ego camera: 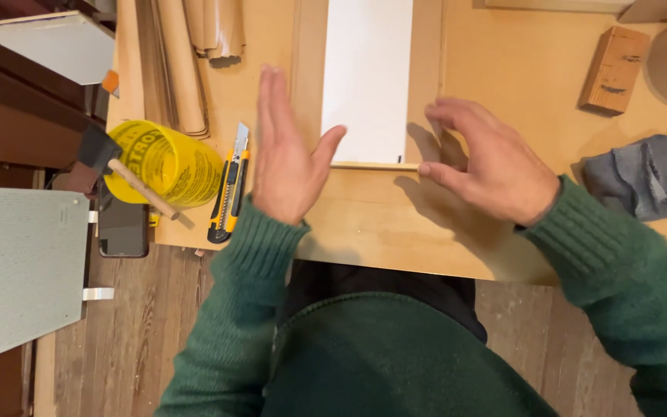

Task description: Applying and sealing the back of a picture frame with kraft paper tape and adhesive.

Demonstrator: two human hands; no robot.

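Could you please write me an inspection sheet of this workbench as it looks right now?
Surface: tan wooden board on the bench, edge toward the person.
Job's things: white panel lying flat, thin wooden strip along its near end.
Clutter: yellow utility knife, yellow tub with a brush, wood block, grey rag, veneer rolls, phone.
Hands: left hand open, edge-on beside the strip; right hand with fingertips at the strip's end.
Cables: nothing seen.
Surroundings: wooden floor, grey panel.
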